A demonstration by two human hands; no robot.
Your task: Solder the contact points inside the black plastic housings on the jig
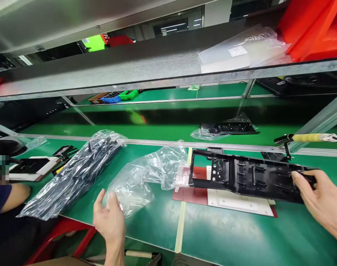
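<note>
My right hand (320, 199) grips the right end of a long black plastic frame (257, 175), thumb on top. The frame has a rectangular opening at its left end and ribs along its inside. It is held above a white panel (235, 201) and a dark red sheet (192, 195), hiding part of both. A crumpled clear plastic bag (143, 177) stretches from the frame's left end to my left hand (110, 218). My left hand's thumb and fingers are apart at the bag's left edge, touching or just beside it.
Left of the bag lies a long plastic-wrapped bundle of black parts (82, 173). A co-worker's arm (15, 197) is at far left. Another black part (232, 128) lies behind the metal rail. A yellow-handled tool (309, 137) stands at right. A metal shelf (129, 62) hangs overhead.
</note>
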